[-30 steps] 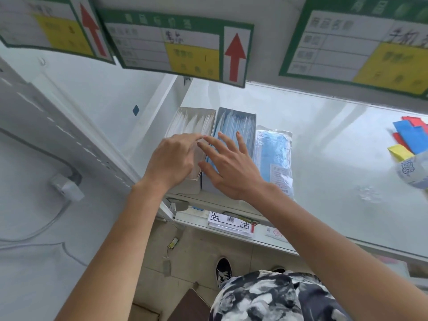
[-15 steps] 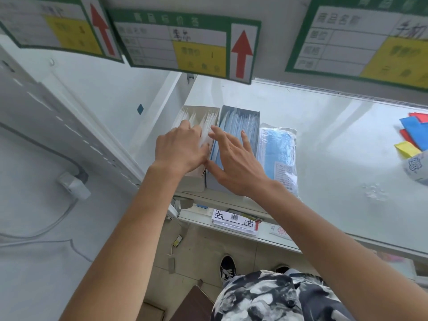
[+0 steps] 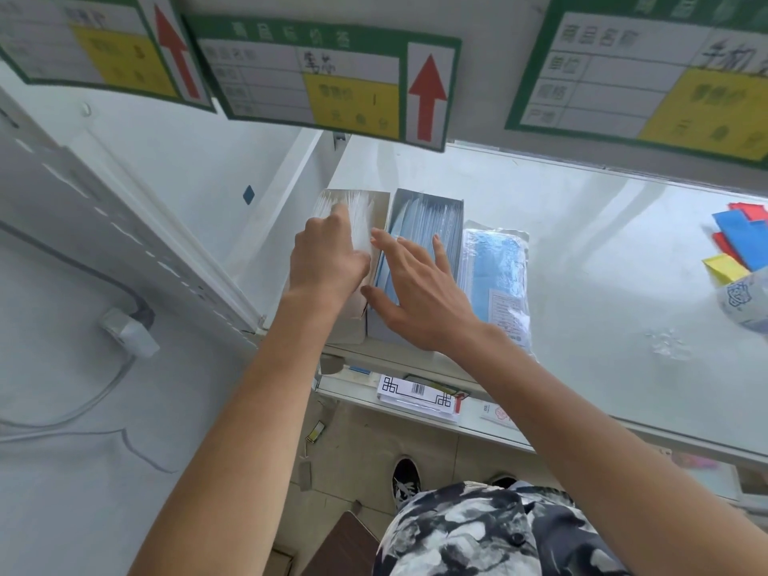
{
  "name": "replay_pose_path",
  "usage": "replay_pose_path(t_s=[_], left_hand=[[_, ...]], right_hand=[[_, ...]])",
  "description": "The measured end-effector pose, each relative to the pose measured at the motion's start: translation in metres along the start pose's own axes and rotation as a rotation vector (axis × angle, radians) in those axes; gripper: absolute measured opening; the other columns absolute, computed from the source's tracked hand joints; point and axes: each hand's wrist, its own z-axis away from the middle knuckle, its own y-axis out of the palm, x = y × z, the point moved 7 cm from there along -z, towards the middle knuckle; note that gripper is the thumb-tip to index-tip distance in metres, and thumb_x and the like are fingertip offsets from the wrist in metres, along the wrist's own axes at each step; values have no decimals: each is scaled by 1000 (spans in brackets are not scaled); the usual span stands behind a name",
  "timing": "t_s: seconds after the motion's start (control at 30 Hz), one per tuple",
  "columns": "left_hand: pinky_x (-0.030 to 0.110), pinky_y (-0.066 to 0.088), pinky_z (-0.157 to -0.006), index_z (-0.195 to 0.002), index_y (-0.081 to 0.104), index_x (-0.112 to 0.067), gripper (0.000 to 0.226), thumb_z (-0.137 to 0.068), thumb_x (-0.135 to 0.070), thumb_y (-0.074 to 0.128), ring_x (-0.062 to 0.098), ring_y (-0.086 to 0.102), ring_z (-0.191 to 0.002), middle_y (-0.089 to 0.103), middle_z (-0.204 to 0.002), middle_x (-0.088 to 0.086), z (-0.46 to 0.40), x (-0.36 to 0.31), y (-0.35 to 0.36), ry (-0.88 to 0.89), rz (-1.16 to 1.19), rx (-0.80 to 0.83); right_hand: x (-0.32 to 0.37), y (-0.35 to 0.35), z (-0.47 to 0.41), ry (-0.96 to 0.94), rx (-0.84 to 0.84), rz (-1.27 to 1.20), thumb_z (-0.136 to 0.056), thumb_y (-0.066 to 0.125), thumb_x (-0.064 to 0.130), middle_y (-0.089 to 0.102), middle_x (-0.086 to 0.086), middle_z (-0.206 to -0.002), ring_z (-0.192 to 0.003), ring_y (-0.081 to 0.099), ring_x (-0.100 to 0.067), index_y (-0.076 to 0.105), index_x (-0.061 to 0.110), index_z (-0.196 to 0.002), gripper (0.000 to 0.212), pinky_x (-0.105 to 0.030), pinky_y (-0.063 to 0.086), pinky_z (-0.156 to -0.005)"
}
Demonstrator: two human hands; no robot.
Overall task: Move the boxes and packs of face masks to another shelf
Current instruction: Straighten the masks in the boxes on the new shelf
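Note:
Two open boxes of masks stand side by side at the left end of a white shelf. The left box holds white masks, the right box blue ones. A clear plastic pack of blue masks lies to the right of the boxes. My left hand rests on the white masks, fingers reaching over them. My right hand lies flat with fingers spread on the blue box. Neither hand visibly grips anything.
Price labels with red arrows hang from the shelf above. Coloured paper pieces and a printed pack lie at the far right. A lower shelf holds a barcoded booklet. A white upright and wall close off the left side.
Both hands have moved deeper onto the boxes; the left hand slid further over the white masks, the right hand stays flat on the blue box.

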Motion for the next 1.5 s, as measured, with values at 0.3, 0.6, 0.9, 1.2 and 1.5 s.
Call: replay_pose_path(t_s=[0.3,0.6,0.9,1.2,1.5], left_hand=[[37,49,-70,-132,64,-20,37,-95,-26,67,31,69,-97,72,-113,2,22,9,-24,200,-3,-157],[47,46,-103,-125,72,-15,38,-89,-3,70,30,59,-119,65,-131,7,35,24,-12,257,-76,-152],[47,44,-104,-125,72,-17,32,-95,-12,60,26,61,-119,65,-134,4,33,24,-8,292,29,-116],[41,46,-86,-108,75,-15,23,-94,-20,58,23,65,-95,74,-106,1,58,-27,-13,495,41,-218],[44,35,-87,-115,59,-20,43,-96,-56,48,26,60,-87,61,-87,3,39,-81,32,336,-408,86]], right_hand=[[4,1,0,-43,46,96,-105,30,52,30,2,-164,-153,23,-31,14,38,-160,59,-67,1,-121],[4,2,0,-54,34,92,-105,37,50,29,-7,-161,-149,27,-31,46,21,-143,48,-63,10,-123],[4,-3,1,-37,33,39,-106,38,49,31,-6,-160,-147,31,-28,35,20,-153,56,-59,14,-124],[-51,-38,27,201,-416,-183,-90,53,-5,59,-9,-126,-118,52,-27,65,5,-116,30,-20,33,-99],[-60,-38,32,263,-528,-254,-78,45,-15,59,-12,-125,-115,54,-29,62,0,-122,50,-19,35,-97]])
